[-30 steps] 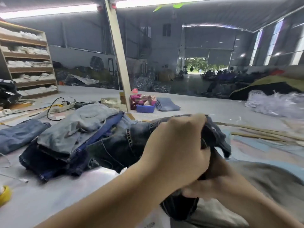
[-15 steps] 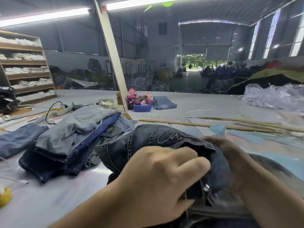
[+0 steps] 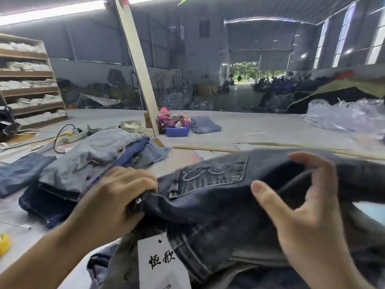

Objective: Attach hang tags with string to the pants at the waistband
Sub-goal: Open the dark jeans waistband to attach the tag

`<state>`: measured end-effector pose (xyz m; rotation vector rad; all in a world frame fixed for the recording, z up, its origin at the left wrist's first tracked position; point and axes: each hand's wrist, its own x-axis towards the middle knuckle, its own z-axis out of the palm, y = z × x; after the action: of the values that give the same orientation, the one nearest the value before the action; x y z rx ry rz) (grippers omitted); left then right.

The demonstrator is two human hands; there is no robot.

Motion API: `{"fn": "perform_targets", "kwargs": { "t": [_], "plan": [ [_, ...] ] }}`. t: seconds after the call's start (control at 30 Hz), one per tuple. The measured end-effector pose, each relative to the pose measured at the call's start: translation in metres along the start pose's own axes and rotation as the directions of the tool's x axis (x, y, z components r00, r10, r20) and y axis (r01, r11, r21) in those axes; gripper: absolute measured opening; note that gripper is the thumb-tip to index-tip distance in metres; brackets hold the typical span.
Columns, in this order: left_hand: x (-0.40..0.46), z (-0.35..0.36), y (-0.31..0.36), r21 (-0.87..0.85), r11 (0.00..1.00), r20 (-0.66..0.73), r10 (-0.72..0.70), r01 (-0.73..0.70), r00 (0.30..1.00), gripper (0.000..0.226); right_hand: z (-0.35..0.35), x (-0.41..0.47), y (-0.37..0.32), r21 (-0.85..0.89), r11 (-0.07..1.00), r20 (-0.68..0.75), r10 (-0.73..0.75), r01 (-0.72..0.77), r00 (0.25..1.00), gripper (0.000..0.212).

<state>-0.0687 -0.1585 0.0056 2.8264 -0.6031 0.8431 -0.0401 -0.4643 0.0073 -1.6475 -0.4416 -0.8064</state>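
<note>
My left hand point(image 3: 116, 197) sits left of centre in the frame, its fingers curled tight around the bunched waistband end of the dark jeans point(image 3: 218, 197), with the metal button point(image 3: 138, 202) showing just at the edge of my fist. My right hand point(image 3: 300, 211) is at the lower right, and its fingers are spread fairly wide: the thumb point(image 3: 264, 197) points up toward the middle of the frame and lies against the denim, while the index finger point(image 3: 310, 163) hooks over the upper fold of the fabric; the remaining fingers go behind the cloth and I cannot tell how they lie. The jeans stretch between my two hands across the centre, back pocket point(image 3: 210, 176) with its stitched motif facing up. A white hang tag point(image 3: 160, 265) with black characters hangs below the waistband at the bottom centre, just under my left hand; a short bit of string point(image 3: 160, 239) shows at its top edge. Behind my left hand, on the grey table point(image 3: 270, 132), lies a pile of folded jeans point(image 3: 93, 155) in lighter and darker blues. Further back, centre frame, stands a blue plastic bin point(image 3: 177, 131) beside a slanted wooden post point(image 3: 139, 65), and a yellow roll point(image 3: 4, 244) sits at the left edge.
</note>
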Motion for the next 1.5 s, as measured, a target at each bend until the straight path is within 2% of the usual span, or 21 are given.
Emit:
{"fn": "perform_targets", "kwargs": {
  "t": [0.07, 0.1, 0.17, 0.23, 0.27, 0.37, 0.47, 0.63, 0.73, 0.8, 0.87, 0.93, 0.97, 1.03, 1.1, 1.17, 1.23, 1.3, 1.37, 1.43, 1.5],
  "plan": [
    [0.008, 0.008, 0.01, -0.178, 0.977, 0.213, -0.079, 0.118, 0.974, 0.037, -0.005, -0.014, 0.008, -0.129, 0.99, 0.061, 0.059, -0.05, 0.996, 0.049],
    [0.0, 0.011, 0.015, -0.271, 0.953, 0.315, -0.044, 0.135, 0.948, 0.042, -0.008, -0.02, 0.013, -0.189, 0.981, 0.075, 0.058, -0.042, 0.995, 0.051],
    [0.013, 0.019, 0.024, -0.286, 0.907, 0.476, -0.145, 0.308, 0.868, 0.069, -0.01, -0.028, 0.013, -0.231, 0.972, 0.114, 0.072, -0.044, 0.991, 0.054],
    [0.033, 0.011, 0.056, -0.219, 0.913, 0.354, -0.254, 0.343, 0.9, 0.109, -0.007, -0.033, 0.009, -0.25, 0.968, 0.2, 0.09, -0.039, 0.976, 0.06],
    [0.036, 0.004, 0.084, -0.178, 0.942, 0.319, -0.218, 0.285, 0.922, 0.116, -0.007, -0.035, 0.008, -0.245, 0.969, 0.243, 0.094, -0.033, 0.965, 0.064],
    [0.051, 0.017, 0.12, -0.057, 0.992, 0.169, -0.101, 0.112, 0.98, 0.087, -0.013, -0.03, 0.006, -0.219, 0.974, 0.247, 0.105, -0.049, 0.963, 0.073],
    [0.065, 0.018, 0.111, 0.019, 0.995, 0.024, -0.099, 0.098, 0.995, 0.048, -0.03, -0.012, 0.008, -0.225, 0.968, 0.0, 0.113, -0.11, 0.994, 0.074],
    [0.063, 0.006, 0.109, 0.067, 0.997, -0.03, 0.039, -0.037, 0.999, 0.036, -0.055, 0.014, 0.015, -0.167, 0.969, -0.214, 0.143, -0.18, 0.966, 0.08],
    [0.056, 0.017, 0.121, 0.007, 0.992, 0.096, 0.123, -0.124, 0.988, 0.042, -0.061, 0.017, 0.022, -0.227, 0.943, -0.253, 0.185, -0.244, 0.95, 0.058],
    [0.049, 0.028, 0.13, -0.002, 0.995, 0.313, 0.092, -0.096, 0.945, 0.049, -0.071, 0.017, 0.034, -0.422, 0.865, -0.217, 0.196, -0.273, 0.956, 0.035],
    [0.046, 0.031, 0.131, -0.04, 0.999, 0.516, 0.013, 0.008, 0.857, 0.07, -0.082, 0.019, 0.046, -0.681, 0.671, -0.107, 0.305, -0.293, 0.946, 0.028],
    [0.053, 0.03, 0.125, -0.054, 0.995, 0.572, -0.042, 0.089, 0.819, 0.091, -0.089, 0.027, 0.05, -0.866, 0.437, -0.023, 0.45, -0.242, 0.893, 0.035],
    [0.055, 0.031, 0.12, -0.031, 0.995, 0.57, -0.064, 0.099, 0.819, 0.097, -0.092, 0.032, 0.049, -0.9, 0.383, -0.004, 0.474, -0.211, 0.88, 0.039],
    [0.056, 0.039, 0.116, 0.053, 0.992, 0.61, -0.122, 0.113, 0.783, 0.101, -0.096, 0.043, 0.038, -0.913, 0.366, -0.002, 0.44, -0.181, 0.898, 0.052],
    [0.051, 0.052, 0.121, 0.072, 0.988, 0.671, -0.15, 0.138, 0.726, 0.103, -0.097, 0.052, 0.03, -0.898, 0.415, -0.016, 0.294, -0.143, 0.956, 0.068],
    [0.044, 0.063, 0.124, 0.072, 0.985, 0.703, -0.162, 0.157, 0.693, 0.111, -0.089, 0.054, 0.018, -0.863, 0.506, -0.015, 0.012, -0.019, 1.0, 0.057],
    [0.041, 0.066, 0.124, 0.035, 0.983, 0.714, -0.15, 0.18, 0.684, 0.117, -0.066, 0.054, 0.002, -0.825, 0.539, 0.096, -0.163, 0.17, 0.982, 0.045],
    [0.044, 0.058, 0.12, -0.029, 0.973, 0.708, -0.141, 0.229, 0.692, 0.12, -0.036, 0.053, 0.007, -0.793, 0.518, 0.352, -0.038, 0.32, 0.935, 0.059],
    [0.051, 0.048, 0.108, -0.061, 0.956, 0.673, -0.174, 0.288, 0.719, 0.122, -0.012, 0.047, 0.028, -0.795, 0.475, 0.552, 0.309, 0.377, 0.775, 0.072],
    [0.055, 0.043, 0.089, 0.029, 0.937, 0.625, -0.289, 0.348, 0.725, 0.121, -0.002, 0.035, 0.056, -0.815, 0.465, 0.571, 0.544, 0.345, 0.615, 0.072],
    [0.052, 0.048, 0.067, 0.217, 0.898, 0.559, -0.436, 0.383, 0.705, 0.111, -0.006, 0.022, 0.08, -0.819, 0.497, 0.556, 0.563, 0.287, 0.611, 0.075]
  ]
}}
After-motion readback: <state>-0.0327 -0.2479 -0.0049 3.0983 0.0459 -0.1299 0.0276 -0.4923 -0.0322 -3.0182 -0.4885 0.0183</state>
